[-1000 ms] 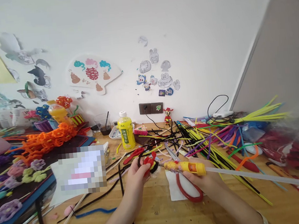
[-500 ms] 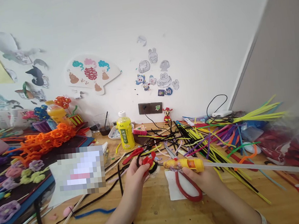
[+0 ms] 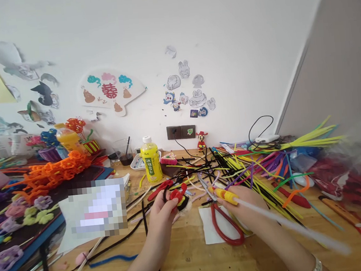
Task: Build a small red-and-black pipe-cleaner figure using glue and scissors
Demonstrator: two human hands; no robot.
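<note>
My left hand (image 3: 160,215) holds a small red, yellow and black pipe-cleaner figure (image 3: 182,202) up above the table. My right hand (image 3: 242,202) grips a yellow hot glue gun (image 3: 225,195), with a long clear glue stick (image 3: 287,222) blurred and slanting toward the lower right. The gun's tip points up and left, a short gap from the figure. Below my right hand, red-handled scissors (image 3: 228,229) lie on a white paper napkin (image 3: 208,226).
Heaps of multicoloured pipe cleaners (image 3: 254,175) cover the wooden table (image 3: 193,266). A yellow bottle (image 3: 151,160) stands behind my hands. Orange pipe-cleaner flowers (image 3: 54,173) lie on a dark board at left, and a plastic bag of red items (image 3: 340,175) sits at right.
My right hand has turned the glue gun, its tip now pointing up and left and the glue stick slanting down toward me. The figure in my left hand has barely moved.
</note>
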